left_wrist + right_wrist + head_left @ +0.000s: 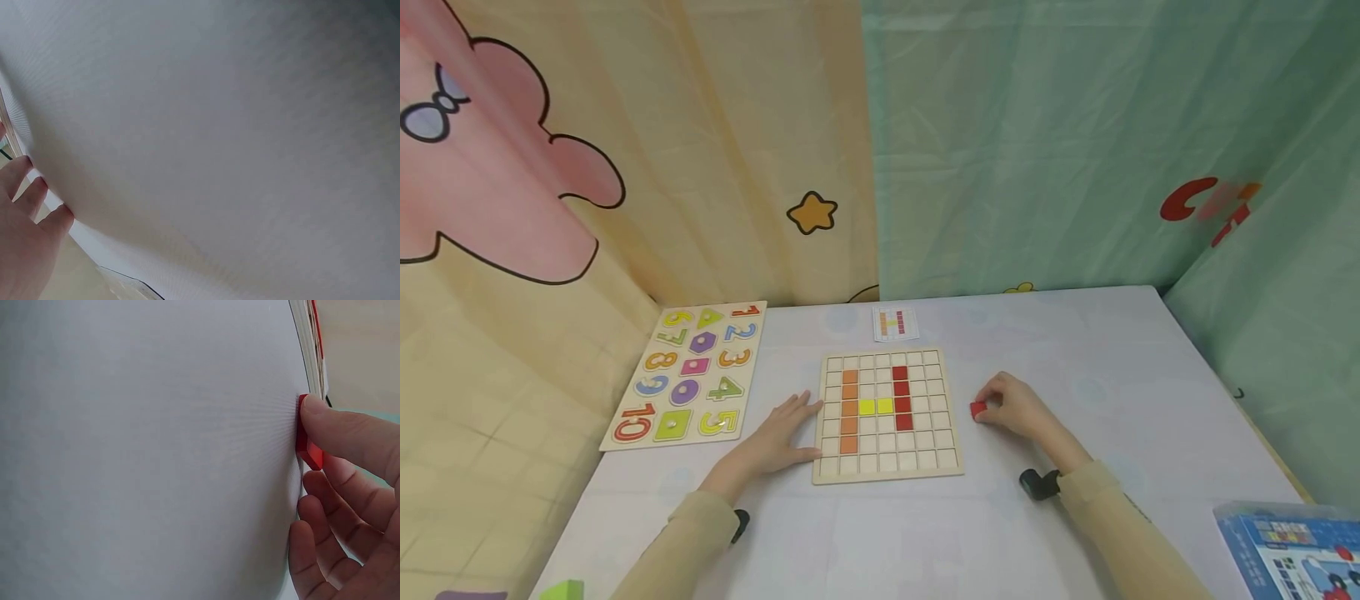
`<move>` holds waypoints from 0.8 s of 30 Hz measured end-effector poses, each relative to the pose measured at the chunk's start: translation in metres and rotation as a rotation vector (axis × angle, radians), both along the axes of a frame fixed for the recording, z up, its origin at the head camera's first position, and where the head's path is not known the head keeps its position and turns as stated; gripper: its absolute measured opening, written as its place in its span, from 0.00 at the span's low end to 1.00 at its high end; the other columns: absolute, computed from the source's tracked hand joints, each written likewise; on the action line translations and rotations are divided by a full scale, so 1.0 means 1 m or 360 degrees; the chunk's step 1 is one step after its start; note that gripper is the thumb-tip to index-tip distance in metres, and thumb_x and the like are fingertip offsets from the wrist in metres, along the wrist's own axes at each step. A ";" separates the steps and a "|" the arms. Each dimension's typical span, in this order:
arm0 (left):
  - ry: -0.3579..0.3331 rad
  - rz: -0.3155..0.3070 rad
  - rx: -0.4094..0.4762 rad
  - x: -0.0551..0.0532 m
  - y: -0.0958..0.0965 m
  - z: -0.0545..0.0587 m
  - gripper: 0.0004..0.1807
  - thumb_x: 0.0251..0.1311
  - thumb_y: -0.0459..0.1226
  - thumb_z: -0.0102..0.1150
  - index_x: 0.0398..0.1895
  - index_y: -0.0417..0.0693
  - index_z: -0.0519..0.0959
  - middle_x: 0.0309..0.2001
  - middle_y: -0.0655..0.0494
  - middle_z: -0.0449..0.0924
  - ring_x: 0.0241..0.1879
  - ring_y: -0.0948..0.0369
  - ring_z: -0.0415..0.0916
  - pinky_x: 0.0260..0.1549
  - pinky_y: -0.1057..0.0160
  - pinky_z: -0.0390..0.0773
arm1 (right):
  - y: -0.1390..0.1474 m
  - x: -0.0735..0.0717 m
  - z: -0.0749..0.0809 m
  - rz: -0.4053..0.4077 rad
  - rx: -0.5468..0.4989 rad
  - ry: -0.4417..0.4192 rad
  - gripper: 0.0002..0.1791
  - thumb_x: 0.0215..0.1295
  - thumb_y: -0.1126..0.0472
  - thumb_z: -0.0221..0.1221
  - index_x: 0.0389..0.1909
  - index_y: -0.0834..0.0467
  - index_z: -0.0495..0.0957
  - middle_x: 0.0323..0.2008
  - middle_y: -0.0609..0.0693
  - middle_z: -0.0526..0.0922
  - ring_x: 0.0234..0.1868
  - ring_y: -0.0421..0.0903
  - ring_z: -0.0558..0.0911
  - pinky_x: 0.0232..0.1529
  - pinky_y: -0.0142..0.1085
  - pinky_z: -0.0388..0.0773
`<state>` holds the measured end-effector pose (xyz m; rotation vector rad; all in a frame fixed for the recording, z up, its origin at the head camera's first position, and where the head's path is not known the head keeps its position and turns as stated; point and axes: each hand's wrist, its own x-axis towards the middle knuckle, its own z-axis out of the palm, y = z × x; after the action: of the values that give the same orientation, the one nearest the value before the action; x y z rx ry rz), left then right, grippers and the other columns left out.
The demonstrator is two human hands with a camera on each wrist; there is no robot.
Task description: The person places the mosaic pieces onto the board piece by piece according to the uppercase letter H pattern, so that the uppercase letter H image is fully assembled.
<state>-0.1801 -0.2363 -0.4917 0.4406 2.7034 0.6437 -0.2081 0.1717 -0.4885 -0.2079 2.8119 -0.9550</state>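
A wooden grid board (922, 457) lies on the table with a column of orange tiles (849, 408), two yellow tiles (876, 407) and a column of dark red tiles (902, 398). My left hand (777, 435) rests on the table with its fingers spread, thumb and fingertips at the board's left edge. To the right of the board, my right hand (1015, 406) pinches a small red tile (978, 409) between thumb and finger. In the right wrist view the red tile (310, 447) is low against the white tabletop, with the other fingers loosely bent below it.
Behind the board lies a small pattern card (896, 324) showing the same colours. A number and shape puzzle board (683, 379) sits at the left. At the front right is a blue box (1292, 546), and a green block (562, 590) shows at the front left. Curtains hang behind the table.
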 end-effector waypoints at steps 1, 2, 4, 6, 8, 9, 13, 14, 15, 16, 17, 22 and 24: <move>0.0001 0.0000 -0.0001 0.000 0.000 0.000 0.48 0.55 0.54 0.68 0.76 0.51 0.59 0.79 0.45 0.45 0.78 0.43 0.39 0.76 0.40 0.45 | 0.000 0.000 0.000 -0.0011 0.0000 -0.0007 0.11 0.52 0.63 0.72 0.35 0.59 0.82 0.40 0.53 0.79 0.42 0.50 0.75 0.50 0.46 0.77; 0.0004 -0.0001 0.0000 0.000 0.000 0.000 0.48 0.55 0.54 0.68 0.76 0.51 0.59 0.79 0.45 0.45 0.78 0.43 0.39 0.76 0.40 0.45 | -0.001 0.001 0.000 -0.0019 -0.0002 -0.0017 0.11 0.52 0.63 0.72 0.34 0.58 0.81 0.39 0.53 0.79 0.42 0.50 0.75 0.49 0.46 0.77; 0.0004 0.0001 -0.0002 0.000 0.000 -0.001 0.48 0.55 0.54 0.68 0.76 0.51 0.59 0.79 0.45 0.45 0.78 0.43 0.39 0.76 0.40 0.45 | -0.001 0.002 0.000 -0.0043 -0.0011 -0.0044 0.12 0.52 0.63 0.73 0.33 0.58 0.79 0.38 0.53 0.78 0.41 0.50 0.74 0.46 0.43 0.77; 0.0002 0.0002 -0.0006 0.000 0.000 -0.001 0.48 0.54 0.54 0.68 0.76 0.51 0.59 0.79 0.45 0.45 0.78 0.43 0.39 0.76 0.40 0.45 | -0.002 0.003 -0.001 -0.0049 -0.0025 -0.0070 0.13 0.52 0.63 0.72 0.32 0.57 0.77 0.35 0.52 0.78 0.39 0.49 0.74 0.41 0.39 0.76; 0.0000 0.0005 -0.0009 0.000 0.000 -0.001 0.48 0.54 0.54 0.68 0.76 0.51 0.59 0.79 0.45 0.45 0.78 0.43 0.39 0.76 0.40 0.45 | -0.002 0.004 -0.001 -0.0055 -0.0046 -0.0097 0.13 0.53 0.64 0.72 0.31 0.56 0.75 0.32 0.51 0.77 0.37 0.48 0.74 0.37 0.35 0.74; -0.0002 0.0008 -0.0012 0.000 0.000 -0.001 0.48 0.54 0.54 0.69 0.76 0.51 0.59 0.79 0.45 0.45 0.78 0.43 0.39 0.76 0.40 0.45 | -0.002 0.005 0.000 -0.0057 -0.0056 -0.0105 0.13 0.53 0.64 0.71 0.31 0.56 0.75 0.31 0.51 0.77 0.35 0.47 0.73 0.35 0.34 0.72; -0.0004 0.0013 -0.0007 0.000 0.000 0.000 0.48 0.54 0.53 0.69 0.76 0.51 0.59 0.79 0.45 0.45 0.78 0.43 0.39 0.76 0.40 0.45 | 0.000 0.006 0.000 -0.0041 -0.0093 -0.0098 0.12 0.55 0.64 0.70 0.30 0.56 0.74 0.28 0.49 0.77 0.31 0.45 0.73 0.31 0.32 0.70; -0.0004 0.0014 -0.0005 0.000 0.001 0.001 0.48 0.54 0.53 0.69 0.76 0.51 0.59 0.79 0.45 0.45 0.78 0.43 0.39 0.76 0.40 0.45 | 0.000 0.006 -0.001 -0.0036 -0.0106 -0.0090 0.12 0.55 0.64 0.70 0.30 0.56 0.74 0.28 0.49 0.77 0.31 0.45 0.74 0.31 0.32 0.71; -0.0006 0.0015 -0.0004 0.000 0.001 0.001 0.48 0.54 0.53 0.69 0.76 0.51 0.59 0.79 0.45 0.45 0.78 0.43 0.39 0.76 0.40 0.45 | 0.001 0.006 -0.001 -0.0033 -0.0117 -0.0083 0.11 0.55 0.64 0.69 0.30 0.56 0.74 0.28 0.48 0.78 0.31 0.44 0.74 0.32 0.33 0.71; -0.0007 0.0015 -0.0001 0.000 0.001 0.001 0.48 0.54 0.53 0.69 0.76 0.51 0.59 0.79 0.45 0.45 0.78 0.43 0.39 0.76 0.40 0.45 | 0.001 0.007 -0.001 -0.0034 -0.0135 -0.0081 0.11 0.56 0.64 0.69 0.30 0.56 0.74 0.28 0.48 0.79 0.31 0.44 0.75 0.32 0.33 0.72; -0.0008 0.0017 0.0001 0.000 0.001 0.001 0.47 0.54 0.53 0.69 0.76 0.51 0.59 0.79 0.45 0.45 0.78 0.43 0.39 0.76 0.40 0.45 | 0.002 0.007 -0.001 -0.0037 -0.0148 -0.0080 0.11 0.56 0.64 0.69 0.30 0.56 0.74 0.29 0.48 0.80 0.32 0.44 0.75 0.33 0.33 0.73; -0.0013 0.0017 -0.0008 0.000 0.001 0.001 0.48 0.55 0.53 0.69 0.76 0.52 0.59 0.79 0.45 0.45 0.78 0.43 0.39 0.76 0.40 0.44 | 0.000 0.009 0.001 -0.0079 -0.0282 -0.0140 0.11 0.57 0.63 0.69 0.33 0.58 0.74 0.32 0.51 0.81 0.33 0.45 0.77 0.32 0.33 0.77; -0.0015 0.0019 -0.0013 0.000 0.001 0.001 0.48 0.55 0.53 0.69 0.76 0.51 0.59 0.79 0.45 0.45 0.79 0.43 0.39 0.76 0.40 0.44 | -0.002 0.010 0.003 -0.0090 -0.0349 -0.0168 0.11 0.57 0.63 0.69 0.34 0.59 0.75 0.33 0.52 0.81 0.33 0.45 0.77 0.31 0.32 0.78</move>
<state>-0.1803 -0.2350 -0.4904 0.4188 2.7005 0.6358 -0.1979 0.1697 -0.4855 -0.1021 2.6284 -1.2493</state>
